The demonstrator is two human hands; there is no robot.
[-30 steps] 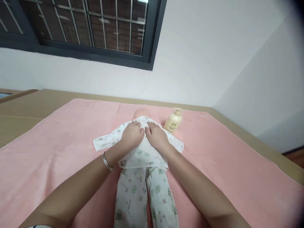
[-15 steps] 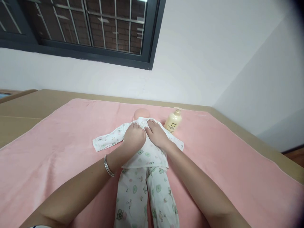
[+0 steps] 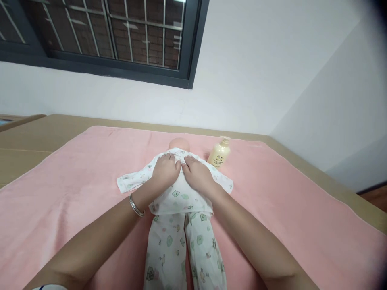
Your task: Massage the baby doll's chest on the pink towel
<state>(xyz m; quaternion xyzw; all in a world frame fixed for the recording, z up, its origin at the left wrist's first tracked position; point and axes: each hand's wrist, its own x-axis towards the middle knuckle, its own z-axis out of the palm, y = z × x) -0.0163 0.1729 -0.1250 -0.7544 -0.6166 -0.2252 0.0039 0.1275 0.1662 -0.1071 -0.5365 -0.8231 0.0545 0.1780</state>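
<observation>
A doll lies on a pink cloth, its bare head [image 3: 179,143] pointing away from me. It wears a white patterned top [image 3: 181,199] with the sleeves spread out and matching trousers [image 3: 167,249]. My left hand [image 3: 167,171], below a silver bangle, is on the left of the doll's upper chest, its fingers curled on the fabric. Beside it my right hand [image 3: 196,173] rests on the right of the chest, fingers bent over the top. The thumbs come close together at the middle. Whether cloth is pinched is hidden.
A pale yellow pump bottle [image 3: 219,153] stands right of the doll's head. The pink cloth [image 3: 81,181] covers most of a wooden surface [image 3: 33,133]. Behind it are a white wall and a dark-framed barred window [image 3: 121,68].
My left hand has shifted slightly left and its knuckles have flattened. The right hand has slid a little left and towards me, its fingers more bent. The fabric under them has shifted.
</observation>
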